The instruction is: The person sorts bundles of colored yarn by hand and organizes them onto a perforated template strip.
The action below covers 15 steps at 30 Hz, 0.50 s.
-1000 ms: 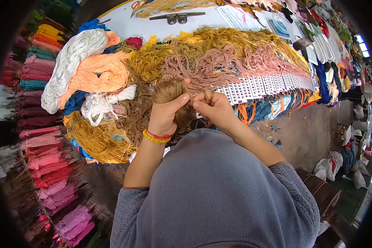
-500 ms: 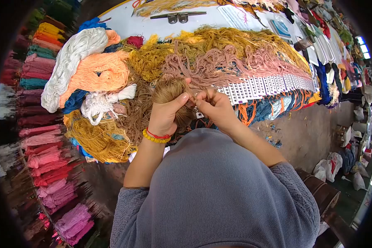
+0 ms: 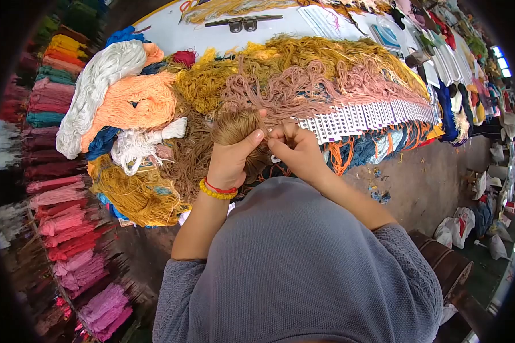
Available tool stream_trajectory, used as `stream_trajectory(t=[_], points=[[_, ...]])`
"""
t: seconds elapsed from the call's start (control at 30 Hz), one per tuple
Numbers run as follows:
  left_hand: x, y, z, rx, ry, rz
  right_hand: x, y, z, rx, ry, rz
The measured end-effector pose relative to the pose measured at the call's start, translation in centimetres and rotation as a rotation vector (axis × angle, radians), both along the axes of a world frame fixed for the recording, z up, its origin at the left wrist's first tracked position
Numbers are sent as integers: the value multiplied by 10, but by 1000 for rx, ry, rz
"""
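A light brown skein of yarn (image 3: 234,127) is gripped in my left hand (image 3: 234,154), its thumb pressed near the skein's right end. Close beside that thumb, the fingers of my right hand (image 3: 297,151) pinch strands of the same brown yarn. Both hands nearly meet in front of my chest, above the table's near edge. Just beyond them lies dusty pink yarn (image 3: 274,94). To the right of my right hand runs a row of white cards with dark holes (image 3: 349,122), the pink yarn reaching down to them.
Peach yarn (image 3: 137,103) and a white skein (image 3: 100,86) are heaped at the left. Olive-gold yarn (image 3: 303,54) spreads across the table behind the pink. A metal clip (image 3: 243,24) lies farther back. Coloured skeins (image 3: 68,217) hang along the left; bags (image 3: 455,228) stand on the right floor.
My hands stay almost in place, still on the brown skein, with the right fingers shifted very slightly. The view has moved a little.
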<state>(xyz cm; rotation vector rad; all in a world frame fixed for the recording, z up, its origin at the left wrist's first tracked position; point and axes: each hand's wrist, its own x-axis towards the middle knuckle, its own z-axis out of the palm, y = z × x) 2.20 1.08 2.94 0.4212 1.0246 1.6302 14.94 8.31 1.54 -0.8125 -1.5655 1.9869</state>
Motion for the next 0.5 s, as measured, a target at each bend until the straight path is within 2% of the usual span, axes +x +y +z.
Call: stream_trajectory(t=[0.23, 0.33, 0.5], points=[[-4, -2, -5, 12, -30, -34, 1, 2, -3, -164, 121, -88], [-4, -2, -5, 19, -46, -40, -2, 0, -3, -77, 92, -69], [0, -1, -6, 23, 62, 12, -4, -1, -2, -106, 18, -37]])
